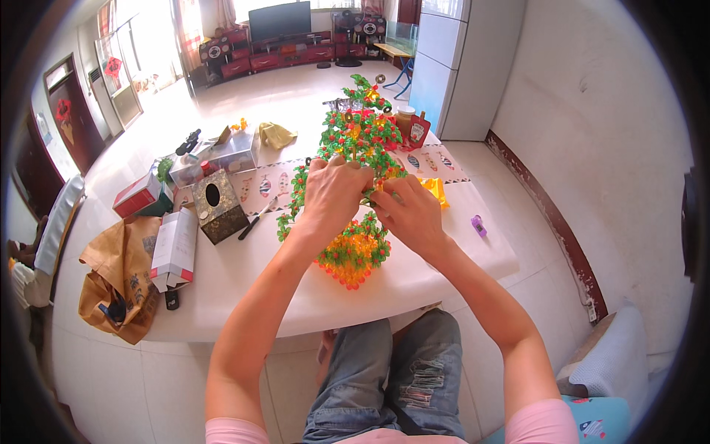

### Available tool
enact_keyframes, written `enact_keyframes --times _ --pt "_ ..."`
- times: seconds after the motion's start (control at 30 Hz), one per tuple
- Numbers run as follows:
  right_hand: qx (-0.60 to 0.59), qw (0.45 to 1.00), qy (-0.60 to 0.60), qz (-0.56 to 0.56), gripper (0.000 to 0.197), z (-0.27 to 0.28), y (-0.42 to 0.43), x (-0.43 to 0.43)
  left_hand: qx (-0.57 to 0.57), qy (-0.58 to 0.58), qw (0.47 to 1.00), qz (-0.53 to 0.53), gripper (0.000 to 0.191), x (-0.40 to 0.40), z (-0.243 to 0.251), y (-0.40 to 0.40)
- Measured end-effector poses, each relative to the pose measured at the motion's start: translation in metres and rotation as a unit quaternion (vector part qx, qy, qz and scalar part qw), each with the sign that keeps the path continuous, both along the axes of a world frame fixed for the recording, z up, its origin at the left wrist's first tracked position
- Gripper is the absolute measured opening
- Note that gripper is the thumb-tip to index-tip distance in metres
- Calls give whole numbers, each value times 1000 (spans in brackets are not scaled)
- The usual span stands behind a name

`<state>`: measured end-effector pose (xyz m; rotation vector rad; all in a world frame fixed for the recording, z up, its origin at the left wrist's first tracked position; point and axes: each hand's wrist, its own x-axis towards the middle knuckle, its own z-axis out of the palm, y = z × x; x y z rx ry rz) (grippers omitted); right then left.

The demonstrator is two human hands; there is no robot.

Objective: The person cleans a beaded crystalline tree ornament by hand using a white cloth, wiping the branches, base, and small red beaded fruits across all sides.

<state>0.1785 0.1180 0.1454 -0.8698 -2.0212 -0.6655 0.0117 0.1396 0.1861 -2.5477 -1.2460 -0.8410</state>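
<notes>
A beaded tree [363, 130] with green leaves, red beads and orange ornaments stands on the table before me. Its base [352, 255] is made of orange and yellow beads with a green, red-dotted border. My left hand [338, 188] is bent around a branch at mid-height, its fingertips partly hidden behind the knuckles. Just to its right and slightly lower, my right hand [413, 211] pinches at the same part of the tree with thumb and fingers. Small dark coin-like discs hang among the leaves. Both hands cover the middle of the trunk.
On the table's left are a tissue box [219, 205], a craft knife [258, 219], a white carton [175, 247], a brown bag [119, 277] and a clear plastic box [233, 152]. A purple gadget [478, 226] and yellow packet [435, 191] lie right; a red sauce pouch [419, 132] stands behind.
</notes>
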Motion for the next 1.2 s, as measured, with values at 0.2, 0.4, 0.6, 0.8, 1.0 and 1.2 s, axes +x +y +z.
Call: enact_keyframes --times 0.2,0.4,0.6,0.8,1.0,1.2 --pt "35 996 -29 82 32 -8 7 19 -20 -46 999 20 11 1 -2 1" --pt "50 993 -36 99 29 -4 9 16 -36 -75 996 30 11 1 -1 2" --pt "-5 997 69 41 30 3 3 -8 93 -15 995 31 10 6 -3 -3" --pt "-13 997 76 17 31 3 3 -13 43 17 999 22 25 -2 1 -12" --pt "-65 984 147 78 25 21 -32 10 123 -73 989 -44 31 -33 13 -65" --pt "-280 824 480 112 22 12 -34 73 -10 -234 972 -12 17 -118 -99 -101"
